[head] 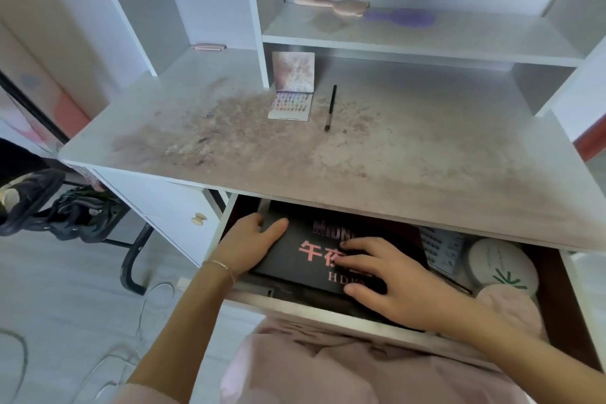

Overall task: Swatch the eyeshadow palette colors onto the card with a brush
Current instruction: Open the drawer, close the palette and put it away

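Observation:
An open eyeshadow palette [290, 105] with many small coloured pans lies on the desk, its lid propped up against a shelf post. A thin black brush [330, 107] lies just right of it. In the open drawer below, a black box [314, 249] with pink lettering lies flat. My left hand [251, 244] grips the box's left edge, thumb on top. My right hand [393, 282] rests spread over the box's right part, fingers curled around its near edge. No card is visible.
The desk top [360, 157] is smeared with powder stains. The drawer [295, 302] also holds a round white tin [501, 264], a pink puff [511, 308] and a lash tray [442, 248]. Two hairbrushes [360, 8] lie on the upper shelf. A chair leg and dark shoes stand at left.

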### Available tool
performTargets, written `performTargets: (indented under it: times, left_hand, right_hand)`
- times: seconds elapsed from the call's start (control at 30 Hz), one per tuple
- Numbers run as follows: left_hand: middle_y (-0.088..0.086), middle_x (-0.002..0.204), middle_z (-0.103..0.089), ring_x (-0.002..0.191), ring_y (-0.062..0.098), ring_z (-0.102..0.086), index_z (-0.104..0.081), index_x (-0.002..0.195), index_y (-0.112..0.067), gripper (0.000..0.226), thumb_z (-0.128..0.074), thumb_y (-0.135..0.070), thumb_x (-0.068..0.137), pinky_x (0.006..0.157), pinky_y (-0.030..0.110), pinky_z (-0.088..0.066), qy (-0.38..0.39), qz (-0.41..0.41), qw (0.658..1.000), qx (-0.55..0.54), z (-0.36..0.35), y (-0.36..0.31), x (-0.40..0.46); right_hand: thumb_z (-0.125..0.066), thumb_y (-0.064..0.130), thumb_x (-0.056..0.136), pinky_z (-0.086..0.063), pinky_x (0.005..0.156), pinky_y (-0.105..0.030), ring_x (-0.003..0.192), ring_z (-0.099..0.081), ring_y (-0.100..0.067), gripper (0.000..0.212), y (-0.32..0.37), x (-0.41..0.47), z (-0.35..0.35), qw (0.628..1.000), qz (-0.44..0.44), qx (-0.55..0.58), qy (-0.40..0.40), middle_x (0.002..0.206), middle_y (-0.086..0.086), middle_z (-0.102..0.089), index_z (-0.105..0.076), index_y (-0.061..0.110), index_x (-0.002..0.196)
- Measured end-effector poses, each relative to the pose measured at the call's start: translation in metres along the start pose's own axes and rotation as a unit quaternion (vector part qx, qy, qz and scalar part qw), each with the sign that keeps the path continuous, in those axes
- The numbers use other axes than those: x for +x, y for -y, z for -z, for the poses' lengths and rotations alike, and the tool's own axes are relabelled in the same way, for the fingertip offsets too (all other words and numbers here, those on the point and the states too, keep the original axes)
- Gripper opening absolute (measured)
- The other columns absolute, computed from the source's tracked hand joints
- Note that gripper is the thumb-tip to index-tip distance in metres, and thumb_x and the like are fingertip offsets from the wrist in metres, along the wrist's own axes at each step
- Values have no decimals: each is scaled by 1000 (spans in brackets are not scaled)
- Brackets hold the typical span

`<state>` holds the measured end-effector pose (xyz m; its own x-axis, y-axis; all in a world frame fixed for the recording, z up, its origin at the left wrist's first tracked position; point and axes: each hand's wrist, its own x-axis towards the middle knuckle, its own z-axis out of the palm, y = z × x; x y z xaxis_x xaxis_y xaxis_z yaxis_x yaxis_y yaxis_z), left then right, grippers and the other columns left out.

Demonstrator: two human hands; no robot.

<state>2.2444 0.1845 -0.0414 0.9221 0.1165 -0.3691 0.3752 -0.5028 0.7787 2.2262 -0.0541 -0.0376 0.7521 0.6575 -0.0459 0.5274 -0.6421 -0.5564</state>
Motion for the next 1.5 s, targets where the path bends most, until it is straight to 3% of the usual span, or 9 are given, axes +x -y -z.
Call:
performTargets:
  times: [0.17, 0.33, 0.43, 0.63, 0.8, 0.93, 1.03, 1.23, 1.5]
  left_hand:
    - [10, 120, -58, 111, 26, -54, -48, 125, -11, 50, -49, -45, 88, 96, 39, -43, 47, -8, 993, 105, -22, -2, 10]
    - [10, 127, -52, 114, 25, -51, -43, 130, -13, 53, -49, -45, 88, 96, 38, -42, 21, -76, 972, 220, -31, -6, 3]
    - [6, 127, -49, 115, 20, -49, -45, 130, -15, 50, -52, -40, 88, 96, 24, -36, -34, -158, 963, 215, -36, -6, -16]
    - [-17, 113, -57, 105, -1, -49, -57, 119, -31, 56, -39, -65, 78, 87, 16, -40, 33, -316, 918, 236, -34, 0, -61]
    - [-14, 85, -67, 80, 4, -61, -71, 93, -28, 44, -48, -61, 75, 70, 22, -49, 12, -377, 884, 276, -34, 3, -69]
    - [-10, 72, -66, 66, 8, -60, -71, 81, -22, 35, -53, -51, 78, 64, 17, -39, -52, -451, 831, 322, -41, 16, -68]
    - [-4, 77, -69, 73, 14, -63, -72, 81, -16, 38, -58, -51, 79, 67, 23, -47, -118, -494, 796, 330, -45, 24, -61]
    - [5, 94, -70, 102, 21, -56, -73, 84, -12, 45, -64, -56, 76, 94, 38, -43, -226, -552, 736, 320, -50, 24, -49]
    - [9, 105, -68, 107, 23, -54, -73, 86, -12, 52, -55, -59, 77, 97, 45, -39, -323, -590, 667, 320, -54, 8, 4]
  right_hand:
    - [-55, 41, 85, -19, 112, -27, 136, -16, -8, 59, -20, -3, -9, 992, -71, -95, 40, 149, 12, -22, -30, 36, 139]
    - [-46, 37, 90, -20, 111, -28, 139, -12, -11, 58, -33, -5, -12, 978, -95, -186, 11, 153, 10, -15, -20, 35, 143]
    - [-45, 35, 92, -23, 108, -25, 137, -20, -11, 50, -33, -7, -4, 980, -108, -167, -15, 150, 9, -25, -30, 33, 140]
    - [-50, 46, 87, -35, 92, -15, 108, -48, -1, 39, -6, -36, 18, 997, -74, 4, 10, 114, 13, -58, -54, 31, 122]
    - [-33, 58, 84, -44, 72, -24, 85, -59, -7, 46, 12, -61, 2, 989, -94, -105, -35, 91, 15, -66, -67, 29, 94]
    - [-42, 52, 81, -40, 59, -24, 64, -61, -11, 42, 16, -72, -16, 969, -71, -186, -144, 69, 9, -66, -71, 22, 74]
    - [-49, 52, 81, -41, 55, -28, 57, -60, -17, 43, 8, -73, -24, 948, -32, -241, -207, 61, 4, -64, -69, 17, 65]
    - [-59, 55, 79, -44, 78, -38, 99, -57, -24, 46, -3, -71, -19, 922, 6, -250, -296, 92, -5, -70, -70, 10, 79]
    - [-57, 60, 78, -33, 102, -58, 127, -41, -34, 60, -34, -36, 0, 902, -2, -297, -314, 126, -19, -56, -68, 5, 100]
